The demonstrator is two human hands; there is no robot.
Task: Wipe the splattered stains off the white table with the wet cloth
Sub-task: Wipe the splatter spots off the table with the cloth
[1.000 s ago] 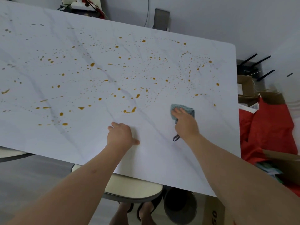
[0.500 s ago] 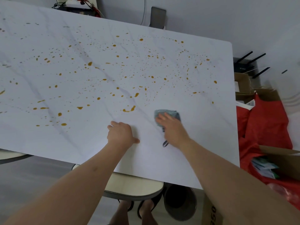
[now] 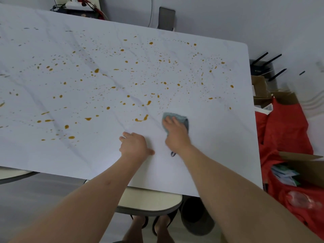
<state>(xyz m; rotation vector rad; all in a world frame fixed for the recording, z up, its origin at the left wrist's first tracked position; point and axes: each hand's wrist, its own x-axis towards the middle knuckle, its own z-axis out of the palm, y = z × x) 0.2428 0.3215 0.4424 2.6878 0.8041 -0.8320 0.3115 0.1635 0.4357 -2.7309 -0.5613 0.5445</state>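
- right hand is flat on the grey-blue cloth, fingers spread over it, pressing it down on the white table just right of centre frame
- left hand sits just beside it, loosely curled and holding nothing, resting on the tabletop
- orange stains all over the upper and left part of the frame, the nearest curved one just left of the cloth
- red fabric piled at the right edge
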